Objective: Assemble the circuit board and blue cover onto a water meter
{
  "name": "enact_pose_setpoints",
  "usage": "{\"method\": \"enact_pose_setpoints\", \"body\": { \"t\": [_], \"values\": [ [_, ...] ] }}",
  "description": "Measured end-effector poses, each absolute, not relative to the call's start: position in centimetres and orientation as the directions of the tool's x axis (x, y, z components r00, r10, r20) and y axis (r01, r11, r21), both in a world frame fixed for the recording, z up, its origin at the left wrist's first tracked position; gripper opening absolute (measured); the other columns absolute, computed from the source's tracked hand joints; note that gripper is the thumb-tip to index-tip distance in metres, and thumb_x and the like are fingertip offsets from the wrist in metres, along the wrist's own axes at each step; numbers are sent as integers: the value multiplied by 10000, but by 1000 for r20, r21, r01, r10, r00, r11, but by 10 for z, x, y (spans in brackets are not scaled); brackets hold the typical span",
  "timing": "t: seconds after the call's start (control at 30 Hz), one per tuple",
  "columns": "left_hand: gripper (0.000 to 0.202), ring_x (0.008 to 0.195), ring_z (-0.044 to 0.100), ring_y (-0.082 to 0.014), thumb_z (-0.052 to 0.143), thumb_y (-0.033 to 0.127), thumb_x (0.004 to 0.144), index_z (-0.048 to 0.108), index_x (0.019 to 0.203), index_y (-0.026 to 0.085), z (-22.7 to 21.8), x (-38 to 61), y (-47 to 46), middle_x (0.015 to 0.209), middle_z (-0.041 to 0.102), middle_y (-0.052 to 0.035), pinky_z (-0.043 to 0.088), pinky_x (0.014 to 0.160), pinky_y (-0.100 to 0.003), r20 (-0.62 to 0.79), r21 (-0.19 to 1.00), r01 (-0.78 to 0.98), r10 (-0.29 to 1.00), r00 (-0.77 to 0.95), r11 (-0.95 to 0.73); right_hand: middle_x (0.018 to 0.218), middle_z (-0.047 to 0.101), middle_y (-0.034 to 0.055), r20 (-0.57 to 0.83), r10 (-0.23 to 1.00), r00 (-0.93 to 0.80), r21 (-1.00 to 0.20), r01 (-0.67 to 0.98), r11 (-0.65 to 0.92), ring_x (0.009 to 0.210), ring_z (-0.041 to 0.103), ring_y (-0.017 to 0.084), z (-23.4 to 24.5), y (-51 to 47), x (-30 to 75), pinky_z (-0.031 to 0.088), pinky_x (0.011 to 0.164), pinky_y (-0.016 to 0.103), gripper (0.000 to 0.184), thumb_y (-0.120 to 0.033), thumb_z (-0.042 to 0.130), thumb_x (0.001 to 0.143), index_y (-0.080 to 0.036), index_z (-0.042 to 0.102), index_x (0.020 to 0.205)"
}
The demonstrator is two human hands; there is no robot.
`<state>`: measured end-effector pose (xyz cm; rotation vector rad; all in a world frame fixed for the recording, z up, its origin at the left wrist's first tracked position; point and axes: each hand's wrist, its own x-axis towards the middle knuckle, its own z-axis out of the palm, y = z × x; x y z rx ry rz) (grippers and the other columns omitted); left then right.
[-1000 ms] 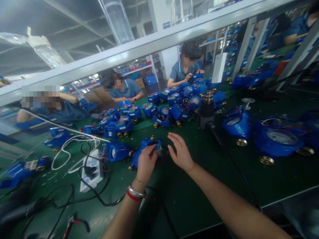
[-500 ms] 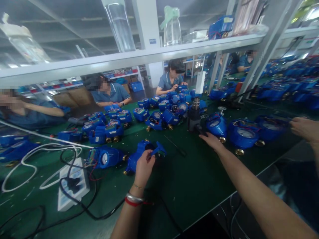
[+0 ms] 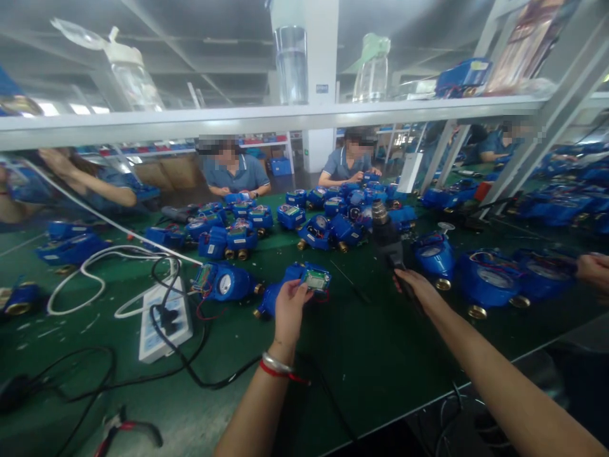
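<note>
My left hand point(image 3: 289, 308) is closed, thumb and fingers pinching the edge of a green circuit board point(image 3: 318, 279) in a blue housing. The board sits at the blue water meter point(image 3: 272, 299), partly hidden by the hand. My right hand point(image 3: 415, 287) is wrapped round the handle of a black heat gun point(image 3: 387, 240), whose metal nozzle points up and away. Left of the held meter lies another water meter point(image 3: 238, 282) with a round dial and exposed board. A thin screwdriver point(image 3: 354, 285) rests on the green table between my hands.
Several water meters point(image 3: 490, 276) stand to the right, more behind. A white power strip point(image 3: 164, 317) with cables and red-handled pliers point(image 3: 121, 426) lie left. Bottles point(image 3: 291, 66) stand on the shelf point(image 3: 285, 117) above. Co-workers sit opposite; another person's hand point(image 3: 594, 270) is at far right.
The blue piece in my left hand has turned, and the circuit board's face now shows. My right hand has closed round the heat gun's handle, and the gun is tilted. The view has shifted left.
</note>
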<state>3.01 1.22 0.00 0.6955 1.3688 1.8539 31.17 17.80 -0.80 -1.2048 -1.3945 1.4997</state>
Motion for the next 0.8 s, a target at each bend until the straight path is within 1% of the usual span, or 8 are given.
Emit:
{"method": "enact_pose_setpoints", "body": {
  "t": [0.13,0.2,0.3,0.37,0.43,0.57,0.7,0.8],
  "values": [
    [160,847,661,-146,610,194,832,518,940,119,3,35,10,925,627,-72,531,886,-366,-13,936,-286,791,-612,-206,802,619,22,-41,988,-151,-999,32,-36,725,572,154,5,136,309,441,538,212,401,-457,686,726,-200,599,1021],
    [152,850,657,-142,608,193,835,521,933,116,4,36,10,915,623,-68,530,890,-363,-12,934,-289,790,-614,-211,921,621,23,-12,996,-83,-996,-91,-20,822,582,167,16,117,312,460,579,216,470,-439,693,721,-247,562,1130],
    [154,861,655,-141,602,203,840,517,940,122,1,36,11,926,624,-67,532,885,-355,3,940,-265,786,-619,-213,976,596,32,-88,957,-278,-917,-351,-186,737,562,145,29,95,327,488,595,245,508,-453,657,725,-259,560,1185],
    [161,860,655,-146,601,214,840,520,950,127,-2,36,11,928,627,-66,537,871,-354,14,952,-232,785,-620,-201,954,575,38,-120,892,-435,-842,-432,-324,619,490,107,30,83,342,481,557,241,509,-480,598,751,-239,571,1198],
    [180,849,656,-158,620,222,825,541,960,134,-6,36,12,910,633,-60,544,849,-358,27,967,-183,788,-615,-176,997,567,42,-149,897,-415,-808,-471,-353,613,465,97,25,72,357,483,573,235,472,-444,584,766,-255,574,1198],
    [258,864,654,-190,683,210,768,604,1010,167,-9,40,16,935,659,-59,540,839,-352,53,991,-66,803,-593,-114,1152,563,59,-199,937,-287,-848,-429,-312,654,487,125,7,51,380,470,574,273,439,-315,618,752,-330,556,1186],
    [318,906,651,-194,608,235,828,598,1144,197,-5,39,29,1078,653,-72,538,815,-308,118,987,158,810,-575,-32,954,616,95,-225,910,-347,-900,-285,-331,531,420,123,-3,28,386,380,473,294,345,-374,586,778,-249,595,1099],
    [317,834,662,-184,558,260,862,597,1164,175,-3,35,37,1096,644,-91,550,760,-309,122,981,194,828,-547,-16,867,622,82,-159,962,-220,-964,-174,-200,583,481,157,-7,10,378,380,500,298,379,-385,621,757,-224,588,1099]
  ]
}}
